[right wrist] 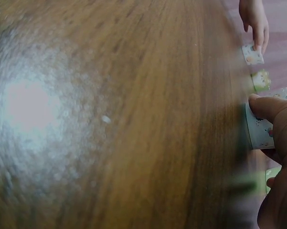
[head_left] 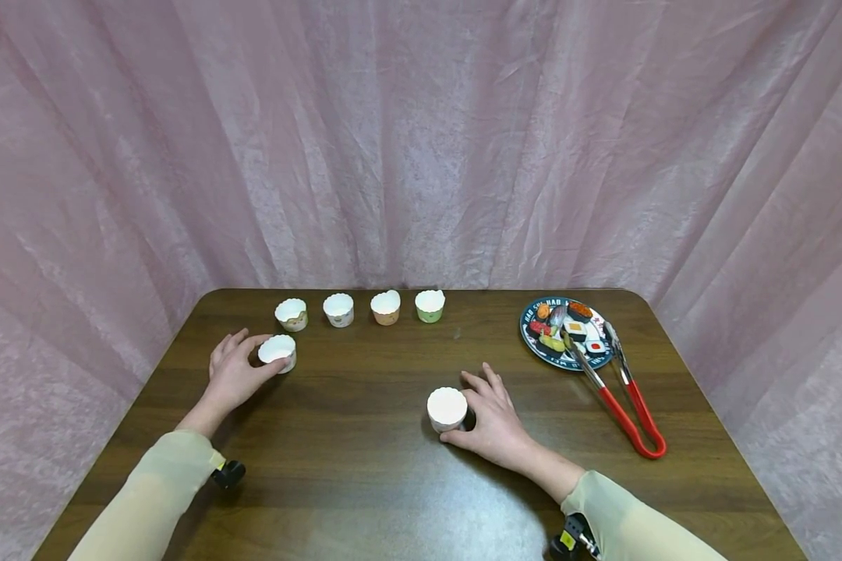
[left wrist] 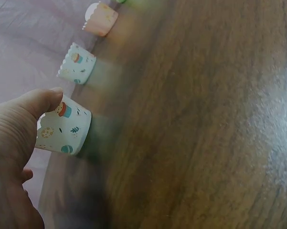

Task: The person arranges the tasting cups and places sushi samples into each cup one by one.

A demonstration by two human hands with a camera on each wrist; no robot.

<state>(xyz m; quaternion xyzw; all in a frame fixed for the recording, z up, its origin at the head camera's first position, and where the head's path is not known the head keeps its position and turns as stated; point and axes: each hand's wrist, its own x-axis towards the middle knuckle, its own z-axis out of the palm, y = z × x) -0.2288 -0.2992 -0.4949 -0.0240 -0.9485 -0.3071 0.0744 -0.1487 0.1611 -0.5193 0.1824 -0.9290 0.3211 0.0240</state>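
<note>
Pink curtains [head_left: 421, 156] hang behind a brown wooden table [head_left: 365, 475]; along its far edge we see the gold-green cup [head_left: 293, 318], the pale cup [head_left: 339, 311], the orange cup [head_left: 386, 309] and the green cup [head_left: 430, 308] standing apart, mouths up, which we judge leaves room for fingers around each; the left hand [head_left: 235, 374] pinches the left white cup [head_left: 277, 354] just in front of the row's left end, thumb against the outer wall, probably to spare the thin rim; the right hand [head_left: 494, 427] grips the right white cup [head_left: 447, 411] near the table's middle, thumb on the near side, which seems to keep it upright; we cannot tell whether either held cup touches the wood; at the right, sushi pieces [head_left: 574, 331] share a round plate [head_left: 556, 359], and red-handled tongs [head_left: 620, 418] lean over it, handle toward us, presumably for easy reach.
</note>
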